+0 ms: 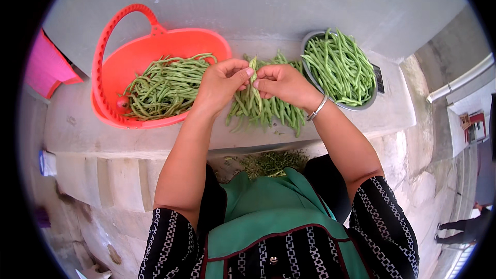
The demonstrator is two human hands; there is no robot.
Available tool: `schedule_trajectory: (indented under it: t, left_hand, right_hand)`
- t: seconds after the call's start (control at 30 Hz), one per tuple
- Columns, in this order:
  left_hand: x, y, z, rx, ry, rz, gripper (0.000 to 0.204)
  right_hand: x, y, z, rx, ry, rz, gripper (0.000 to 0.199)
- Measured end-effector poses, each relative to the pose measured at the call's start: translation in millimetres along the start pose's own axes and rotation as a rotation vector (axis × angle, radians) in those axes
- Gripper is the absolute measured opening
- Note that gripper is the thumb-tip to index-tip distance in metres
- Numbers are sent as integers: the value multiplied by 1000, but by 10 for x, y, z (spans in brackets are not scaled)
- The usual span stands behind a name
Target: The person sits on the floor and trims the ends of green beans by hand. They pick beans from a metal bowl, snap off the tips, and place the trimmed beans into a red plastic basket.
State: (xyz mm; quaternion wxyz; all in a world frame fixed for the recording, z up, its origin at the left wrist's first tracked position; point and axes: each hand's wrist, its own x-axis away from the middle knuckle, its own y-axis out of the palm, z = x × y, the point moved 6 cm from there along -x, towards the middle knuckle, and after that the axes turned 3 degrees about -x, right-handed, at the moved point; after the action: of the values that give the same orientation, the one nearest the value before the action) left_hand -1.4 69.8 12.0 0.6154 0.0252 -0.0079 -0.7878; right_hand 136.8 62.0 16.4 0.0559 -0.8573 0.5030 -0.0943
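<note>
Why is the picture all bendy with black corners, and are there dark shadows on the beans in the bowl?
Head view: the fisheye lens curves the concrete ledge, tips the person at the right edge sideways, and leaves black around the rim; head view, too: the light looks soft and even, with no hard shadows across the green beans in the grey bowl.

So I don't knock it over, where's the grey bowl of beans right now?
In the head view, the grey bowl sits toward the right end of the ledge, right of the loose bean pile, with a dark panel beside it.
</note>
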Motion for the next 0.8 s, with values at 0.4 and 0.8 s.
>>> schedule_trajectory:
  t: [0.4, 0.8]
  left_hand:
    - [5, 1088, -573, -106, 30, 66, 9]
    - [-61, 986, -711, -34, -3, 89, 11]
  right_hand:
    - [788, -708, 687, 26, -91, 374, 11]
    - [663, -715, 633, 99, -213, 525, 12]
